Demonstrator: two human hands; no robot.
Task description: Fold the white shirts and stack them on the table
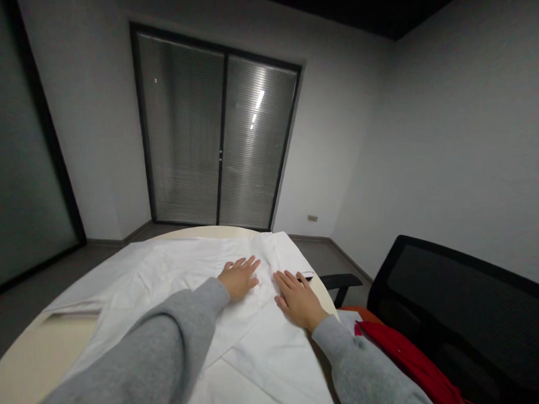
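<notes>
A white garment that looks like a shirt is spread over the round table, with one sleeve-like part reaching out to the left. My left hand rests palm down on the cloth, its fingers stretched and apart. Close to its right, my right hand also lies flat on the white fabric near the table's right edge. Neither hand grips anything. Soft wrinkles run through the cloth around both hands, and a long fold line crosses it nearer to me. Beside my right fingertips a small dark strip shows; its kind is unclear.
At the right stands a black mesh office chair, its armrest close to the table. Red cloth lies on its orange seat. Beyond the table are a glass door with blinds and pale walls.
</notes>
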